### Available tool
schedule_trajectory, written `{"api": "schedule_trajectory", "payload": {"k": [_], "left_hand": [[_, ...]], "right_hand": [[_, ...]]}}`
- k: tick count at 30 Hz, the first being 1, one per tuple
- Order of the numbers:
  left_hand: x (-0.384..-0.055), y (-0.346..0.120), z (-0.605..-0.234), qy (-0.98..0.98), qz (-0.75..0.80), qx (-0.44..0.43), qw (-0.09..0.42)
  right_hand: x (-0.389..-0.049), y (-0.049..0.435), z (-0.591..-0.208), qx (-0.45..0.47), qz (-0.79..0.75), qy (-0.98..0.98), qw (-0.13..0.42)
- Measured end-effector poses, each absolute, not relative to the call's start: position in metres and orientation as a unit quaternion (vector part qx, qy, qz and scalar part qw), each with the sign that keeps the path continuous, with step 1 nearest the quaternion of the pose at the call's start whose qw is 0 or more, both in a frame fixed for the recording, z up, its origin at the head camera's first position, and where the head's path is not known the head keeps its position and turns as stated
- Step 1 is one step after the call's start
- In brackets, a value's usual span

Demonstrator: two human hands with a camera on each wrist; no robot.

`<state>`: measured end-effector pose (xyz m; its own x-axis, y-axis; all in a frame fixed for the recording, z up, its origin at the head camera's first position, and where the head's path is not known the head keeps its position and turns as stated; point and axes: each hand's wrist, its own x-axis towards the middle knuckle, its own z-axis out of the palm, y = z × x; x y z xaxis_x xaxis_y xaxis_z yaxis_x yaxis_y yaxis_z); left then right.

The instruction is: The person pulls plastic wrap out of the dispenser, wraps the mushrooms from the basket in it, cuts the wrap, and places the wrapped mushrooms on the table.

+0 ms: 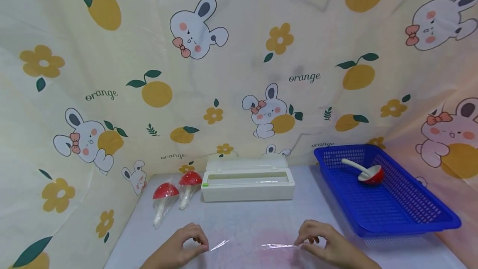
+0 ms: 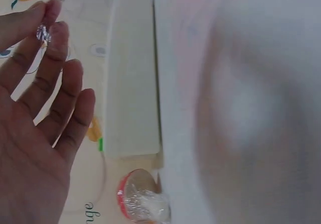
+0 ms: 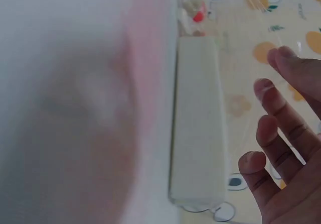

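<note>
A sheet of clear plastic wrap [image 1: 276, 245] stretches low over the white table between the two hands, showing mainly as shiny creased edges. My left hand [image 1: 184, 245] pinches its left corner between thumb and fingertips. At the opposite corner, my right hand [image 1: 329, 245] grips the film the same way. In the left wrist view, a crumpled bit of the wrap [image 2: 43, 33] shows at the left fingertips. Beyond the hands stands a white plastic wrap dispenser [image 1: 248, 193] with its lid raised.
Two red-and-white ladles [image 1: 166, 191] [image 1: 191, 179], covered in clear film, lie left of the dispenser. At the right, a blue plastic basket [image 1: 337, 202] holds one more red-and-white ladle [image 1: 373, 174]. A patterned cloth [image 1: 239, 69] hangs behind and around the table.
</note>
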<state>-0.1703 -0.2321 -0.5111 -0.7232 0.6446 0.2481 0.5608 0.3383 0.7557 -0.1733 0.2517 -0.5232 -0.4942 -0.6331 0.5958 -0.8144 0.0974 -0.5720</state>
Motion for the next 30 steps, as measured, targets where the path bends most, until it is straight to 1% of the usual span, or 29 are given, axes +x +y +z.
{"api": "schedule_trajectory", "payload": {"k": [3, 4, 6, 10, 12, 14, 15, 18, 22, 27, 29, 30], "left_hand": [[-0.171, -0.231, -0.516, 0.833, 0.433, 0.327, 0.108], [-0.172, -0.230, -0.518, 0.837, 0.430, 0.314, 0.125], [-0.173, -0.229, -0.522, 0.845, 0.420, 0.299, 0.145], [-0.175, -0.228, -0.532, 0.852, 0.398, 0.316, 0.124], [-0.175, -0.227, -0.536, 0.857, 0.390, 0.317, 0.116], [-0.174, -0.225, -0.538, 0.861, 0.391, 0.300, 0.128], [-0.174, -0.224, -0.539, 0.863, 0.390, 0.290, 0.137], [-0.174, -0.222, -0.540, 0.869, 0.384, 0.269, 0.159], [-0.176, -0.222, -0.540, 0.875, 0.373, 0.255, 0.174], [-0.178, -0.218, -0.541, 0.894, 0.350, 0.204, 0.191], [-0.180, -0.216, -0.542, 0.900, 0.340, 0.199, 0.186], [-0.181, -0.215, -0.542, 0.902, 0.336, 0.199, 0.182]], "right_hand": [[-0.173, 0.253, -0.529, 0.498, 0.449, -0.738, 0.078], [-0.173, 0.254, -0.531, 0.490, 0.452, -0.743, 0.061], [-0.172, 0.255, -0.534, 0.475, 0.453, -0.753, 0.036], [-0.170, 0.257, -0.541, 0.424, 0.461, -0.779, -0.031], [-0.170, 0.258, -0.545, 0.419, 0.455, -0.784, -0.045], [-0.172, 0.259, -0.548, 0.411, 0.454, -0.788, -0.062], [-0.172, 0.259, -0.550, 0.407, 0.450, -0.792, -0.065], [-0.173, 0.258, -0.554, 0.423, 0.431, -0.796, -0.035], [-0.173, 0.256, -0.554, 0.432, 0.396, -0.810, -0.022], [-0.171, 0.252, -0.551, 0.375, 0.385, -0.836, -0.109], [-0.171, 0.251, -0.550, 0.348, 0.390, -0.841, -0.143], [-0.170, 0.250, -0.549, 0.342, 0.389, -0.842, -0.151]]}}
